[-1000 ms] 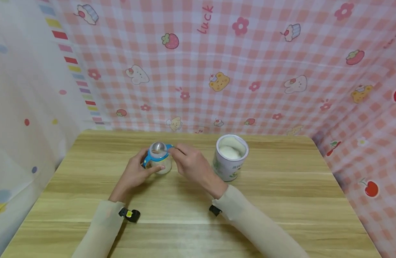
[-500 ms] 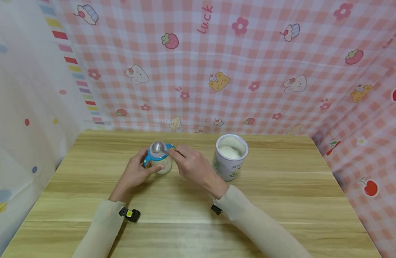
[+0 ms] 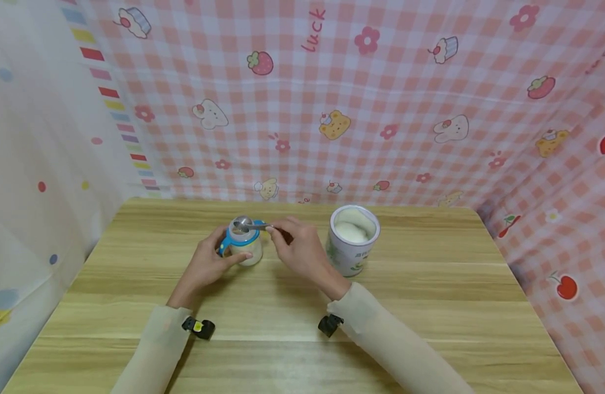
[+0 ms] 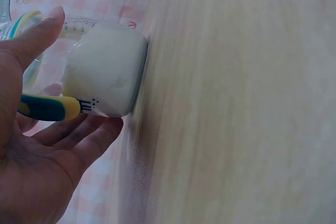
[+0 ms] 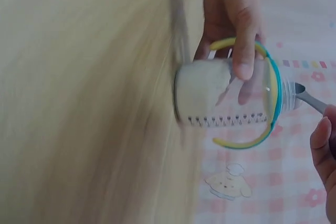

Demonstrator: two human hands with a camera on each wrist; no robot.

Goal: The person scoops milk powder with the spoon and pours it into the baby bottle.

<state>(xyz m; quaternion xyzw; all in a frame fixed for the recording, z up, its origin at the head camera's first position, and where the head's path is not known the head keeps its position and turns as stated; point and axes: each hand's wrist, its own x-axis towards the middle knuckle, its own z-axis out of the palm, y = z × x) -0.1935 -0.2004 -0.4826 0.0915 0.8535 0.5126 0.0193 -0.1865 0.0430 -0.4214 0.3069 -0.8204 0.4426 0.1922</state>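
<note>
A clear baby bottle (image 3: pixel 254 253) with a blue-and-yellow handle ring stands uncapped on the table. Pale powder fills its lower part, as the right wrist view shows through the bottle wall (image 5: pixel 202 95) with its printed scale. My left hand (image 3: pixel 210 261) grips it from the left, thumb across the front and fingers behind. Over the bottle's mouth lies the bowl of a metal spoon (image 3: pixel 258 226); my right hand (image 3: pixel 302 247) pinches its handle from the right. In the right wrist view the spoon (image 5: pixel 311 99) has its bowl right at the mouth.
To the right of the bottle, close behind my right wrist, stands an open pale can (image 3: pixel 349 256) holding white powder. The wooden table (image 3: pixel 263 355) ends at a pink checked curtain (image 3: pixel 292 104) at the back, with more cloth on both sides.
The right hand has drawn slightly right and turned, exposing more of the spoon's handle. The spoon's bowl, rounded back up before, now shows its hollow. Left hand and bottle have stayed put.
</note>
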